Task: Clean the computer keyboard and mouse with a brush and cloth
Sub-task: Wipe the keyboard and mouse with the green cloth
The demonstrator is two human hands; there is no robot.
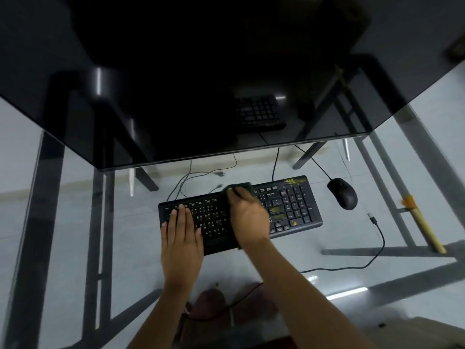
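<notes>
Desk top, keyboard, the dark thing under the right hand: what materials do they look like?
Desk top: clear glass, glossy; the frame, floor and cables show through it.
Keyboard: matte black plastic by the look, with printed key legends.
Thing under the right hand: likely a dark cloth; its soft edge drapes over the keys. Weave too blurred to tell.

keyboard [289,207]: 1 | mouse [342,193]: 1 | cloth [241,188]: 1 | hands [181,233]: 2

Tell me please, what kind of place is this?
Probably a home or office computer desk: a glass table holds a black keyboard, a wired mouse and a dark monitor.
</notes>
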